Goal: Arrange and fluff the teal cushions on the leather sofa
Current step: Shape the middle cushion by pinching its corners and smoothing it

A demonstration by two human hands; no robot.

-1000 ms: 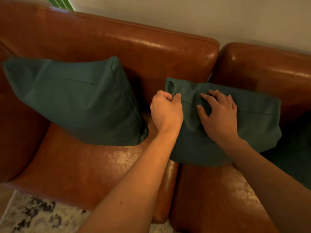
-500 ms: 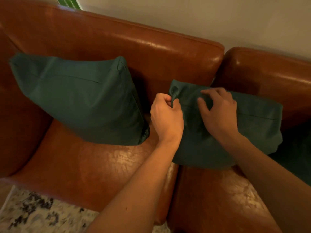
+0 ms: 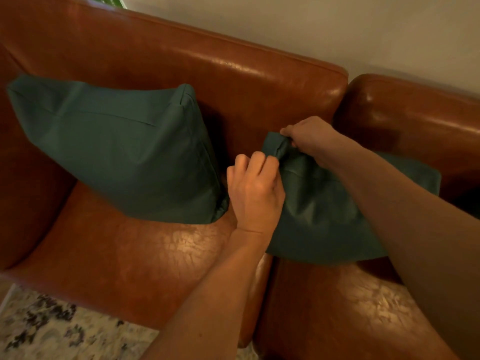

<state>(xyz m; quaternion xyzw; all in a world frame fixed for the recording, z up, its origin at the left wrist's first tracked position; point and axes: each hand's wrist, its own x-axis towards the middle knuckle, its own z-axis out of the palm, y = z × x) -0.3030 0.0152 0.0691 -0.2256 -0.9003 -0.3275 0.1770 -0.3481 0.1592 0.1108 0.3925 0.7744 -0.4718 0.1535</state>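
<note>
Right teal cushion [image 3: 324,216] is pinched at its far-left corner by the right hand [image 3: 309,137] and gripped just nearer by the left hand's [image 3: 255,193] curled fingers.

Nothing to read here, no lettering, label, brand or number shows on anything. Beside the left hand [image 3: 255,193] and under the right hand [image 3: 309,137], every surface is plain, unmarked.

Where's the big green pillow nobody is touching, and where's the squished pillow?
Untouched cushion [image 3: 117,152], head view: middle of its front face.
Squished cushion [image 3: 319,216], head view: its lower front fabric.
</note>
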